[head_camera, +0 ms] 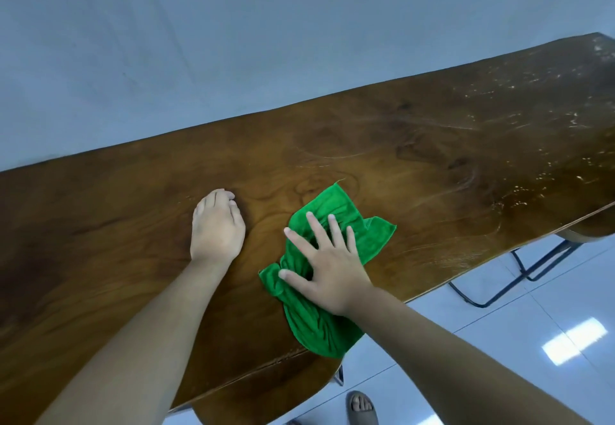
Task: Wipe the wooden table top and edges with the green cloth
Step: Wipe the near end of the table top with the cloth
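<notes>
The dark wooden table runs from the lower left to the upper right. The green cloth lies crumpled near the table's front edge, its lower end hanging slightly over that edge. My right hand presses flat on the cloth with fingers spread. My left hand rests on the bare wood to the left of the cloth, fingers curled under, holding nothing.
White specks and smears mark the table's right end. A pale wall stands directly behind the table. Below the front edge lie a glossy tiled floor, black metal legs and my sandalled foot.
</notes>
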